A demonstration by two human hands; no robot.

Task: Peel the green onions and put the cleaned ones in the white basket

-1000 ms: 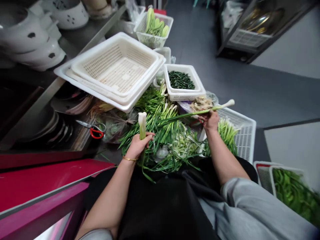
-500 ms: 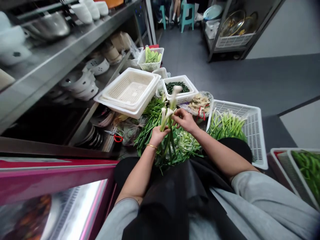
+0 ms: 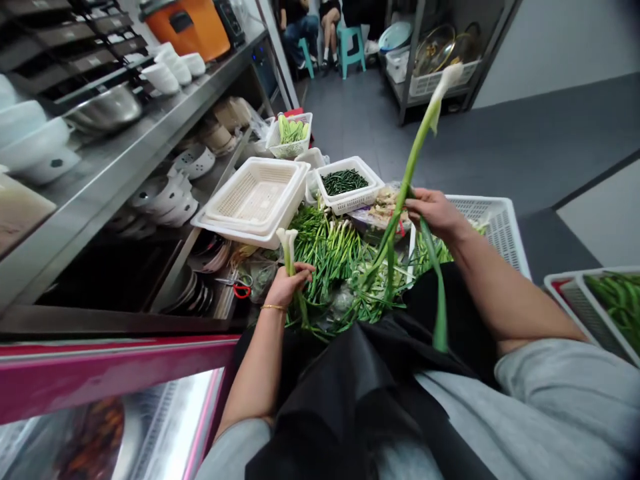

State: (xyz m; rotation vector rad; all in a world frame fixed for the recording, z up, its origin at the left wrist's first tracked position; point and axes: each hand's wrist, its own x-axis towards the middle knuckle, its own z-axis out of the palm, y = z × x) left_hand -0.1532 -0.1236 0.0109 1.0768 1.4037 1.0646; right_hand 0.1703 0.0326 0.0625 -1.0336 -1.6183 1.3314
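Observation:
My left hand (image 3: 289, 285), with a gold bracelet at the wrist, is closed around a small bunch of green stalks (image 3: 289, 250) whose white ends point up. Out to the right, my right hand (image 3: 434, 212) grips one long green stalk (image 3: 414, 157) by its middle. Its white bulb end is raised to the upper right, and its green leaves hang down. Between the hands lies a pile of green stalks (image 3: 330, 250) with loose leaves and trimmings (image 3: 377, 287) nearer me. Behind my right forearm, more green stalks rest in a white basket (image 3: 505, 230).
White trays (image 3: 295, 200) and a basket of dark green pods (image 3: 350, 203) stand beyond the pile. Red-handled scissors (image 3: 242, 291) lie at the left, beside a metal shelf (image 3: 125, 127) with bowls. People sit on stools (image 3: 353, 50) at the back. Green beans (image 3: 620, 303) fill a basket at the right.
My hands have moved apart. My right hand has gone right, carrying one long stalk away from the bunch. My left hand has shifted left with the remaining stalks, and the view has tilted slightly.

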